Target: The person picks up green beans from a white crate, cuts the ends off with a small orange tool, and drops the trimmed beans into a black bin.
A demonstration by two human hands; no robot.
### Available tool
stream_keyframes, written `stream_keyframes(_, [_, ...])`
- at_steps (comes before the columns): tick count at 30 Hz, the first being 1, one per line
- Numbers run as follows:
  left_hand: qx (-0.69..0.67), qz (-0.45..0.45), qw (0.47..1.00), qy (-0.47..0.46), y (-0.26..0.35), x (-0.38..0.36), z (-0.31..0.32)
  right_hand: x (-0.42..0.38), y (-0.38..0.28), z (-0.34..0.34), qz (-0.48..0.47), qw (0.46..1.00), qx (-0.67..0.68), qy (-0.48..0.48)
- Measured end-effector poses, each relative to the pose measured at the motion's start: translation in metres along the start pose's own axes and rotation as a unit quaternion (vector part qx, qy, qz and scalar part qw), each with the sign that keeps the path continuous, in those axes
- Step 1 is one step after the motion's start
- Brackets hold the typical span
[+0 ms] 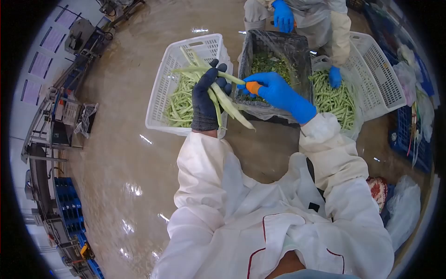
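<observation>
My left hand (206,100), in a dark glove, is closed around several long pale green beans (228,103) that stick out on both sides of the palm. My right hand (284,95), in a blue glove, is closed on a small orange-handled tool (253,87), its far end hidden at the tip of one bean. Behind my left hand stands a white crate (155,100) with green beans in it. Below and beyond my right hand is a black crate (301,51), lined with clear plastic and holding green trimmings (272,65).
Across from me a person's blue-gloved hand (335,77) reaches into a clear bag of green beans (332,100); their other hand (283,16) hangs above the black crate. An empty-looking white crate (381,69) leans at right. Blue crates (402,139) stand farther right, machinery (69,111) at left.
</observation>
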State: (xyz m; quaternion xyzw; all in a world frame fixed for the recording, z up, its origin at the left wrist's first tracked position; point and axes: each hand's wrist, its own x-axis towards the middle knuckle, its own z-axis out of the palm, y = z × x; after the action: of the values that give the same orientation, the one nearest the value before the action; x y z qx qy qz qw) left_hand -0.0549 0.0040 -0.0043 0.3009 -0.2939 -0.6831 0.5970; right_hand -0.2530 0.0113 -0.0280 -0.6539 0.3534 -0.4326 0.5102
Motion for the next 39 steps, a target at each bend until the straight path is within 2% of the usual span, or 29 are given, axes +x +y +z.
stream_keyframes(3, [0.100, -0.001, 0.994, 0.051, -0.004, -0.001, 0.003, -0.005, -0.003, 0.007, -0.076, 0.981, -0.159, 0.086])
stream_keyframes(6, [0.151, 0.001, 0.986, 0.071, -0.006, -0.003, 0.009, -0.005, 0.005, 0.019, -0.252, 0.918, -0.282, 0.118])
stream_keyframes(9, [0.184, -0.017, 0.981, 0.055, -0.007, 0.000, 0.003, -0.013, -0.007, 0.023, -0.262, 0.892, -0.364, -0.057])
stream_keyframes(10, [0.263, -0.016, 0.965, -0.012, -0.003, -0.002, -0.002, -0.013, -0.003, 0.023, -0.279, 0.879, -0.375, -0.093])
stream_keyframes(13, [0.271, -0.106, 0.956, -0.042, 0.007, -0.017, 0.005, -0.018, -0.004, 0.012, -0.293, 0.858, -0.418, -0.060])
stream_keyframes(16, [0.328, -0.087, 0.938, -0.070, 0.013, -0.023, 0.002, -0.007, -0.004, -0.025, -0.276, 0.837, -0.441, 0.171])
stream_keyframes(18, [0.351, -0.070, 0.932, -0.059, 0.016, -0.020, -0.008, -0.001, 0.015, -0.056, -0.168, 0.863, -0.405, 0.252])
stream_keyframes(21, [0.302, -0.012, 0.949, 0.085, 0.038, 0.002, -0.057, -0.004, 0.033, -0.077, -0.064, 0.855, -0.443, 0.262])
stream_keyframes(22, [0.398, 0.113, 0.896, 0.164, 0.041, 0.019, -0.084, -0.005, 0.042, -0.077, -0.038, 0.826, -0.489, 0.278])
stream_keyframes(23, [0.480, 0.235, 0.811, 0.237, 0.043, 0.033, -0.110, -0.005, 0.053, -0.077, -0.014, 0.793, -0.534, 0.293])
stream_keyframes(24, [0.469, 0.201, 0.817, 0.270, 0.049, 0.036, -0.125, -0.004, 0.058, -0.079, 0.008, 0.756, -0.577, 0.308])
stream_keyframes(26, [0.444, 0.134, 0.823, 0.329, 0.060, 0.041, -0.141, -0.002, 0.056, -0.086, 0.101, 0.754, -0.614, 0.209])
stream_keyframes(27, [0.406, 0.115, 0.860, 0.287, 0.059, 0.039, -0.137, -0.002, 0.053, -0.087, 0.149, 0.747, -0.628, 0.158])
stream_keyframes(29, [0.323, 0.072, 0.922, 0.203, 0.045, 0.030, -0.116, 0.005, 0.043, -0.083, 0.140, 0.721, -0.657, 0.173])
stream_keyframes(30, [0.316, 0.006, 0.935, 0.163, 0.040, 0.030, -0.107, 0.008, 0.039, -0.080, 0.136, 0.706, -0.672, 0.180])
stream_keyframes(33, [0.342, -0.044, 0.938, 0.029, 0.029, 0.004, -0.045, 0.007, 0.035, -0.071, -0.073, 0.684, -0.669, 0.280])
stream_keyframes(36, [0.341, -0.049, 0.937, -0.052, 0.012, -0.003, -0.024, 0.008, 0.027, -0.063, -0.012, 0.696, -0.671, 0.255])
stream_keyframes(38, [0.387, -0.063, 0.917, -0.072, -0.002, 0.003, -0.030, 0.011, 0.026, -0.057, 0.020, 0.849, -0.478, 0.223])
stream_keyframes(39, [0.410, -0.070, 0.906, -0.081, -0.007, 0.003, -0.029, 0.012, 0.028, -0.055, 0.035, 0.907, -0.368, 0.202])
